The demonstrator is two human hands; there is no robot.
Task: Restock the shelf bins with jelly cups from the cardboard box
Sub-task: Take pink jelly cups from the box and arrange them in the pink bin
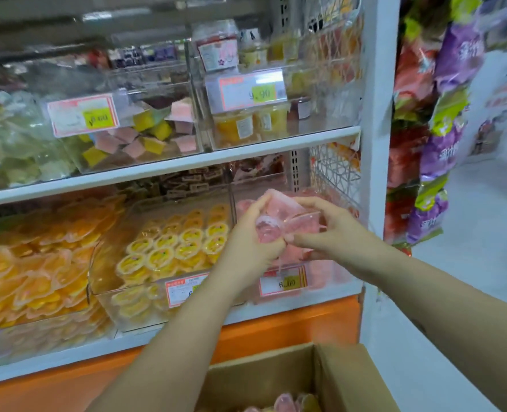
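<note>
Head view

1. Hands. Both hands are raised in the centre right of the frame, in front of the lower shelf. The left hand (250, 236) has its fingers curled round a cluster of pink jelly cups (279, 217). The right hand (323, 230) pinches the same cluster from the other side between thumb and fingers. The two hands touch at the fingertips below the cups.

2. Task items. The held cups sit over the pink bin (332, 272), the right-most clear bin on the lower shelf. That bin already contains pink cups (motion blur prevents a count). Its front carries a price label (283, 282).

3. Supply. The cardboard box (338, 379) stands open at the bottom centre of the frame, below the forearms. More pink cups (284, 402) are visible inside it at the bottom edge.

4. Adjacent stock. Just left of the pink bin is a bin of round yellow cups (172, 248). Further left lies a bin of orange heart-shaped cups (32, 272). On the upper shelf, one bin holds square pink and yellow cups (145, 135), and the bin to its right holds larger yellow tubs (246, 126).

5. Surroundings. An orange base panel (290, 325) runs below the lower shelf. Hanging snack bags (442, 144) occupy the right of the frame.
</note>
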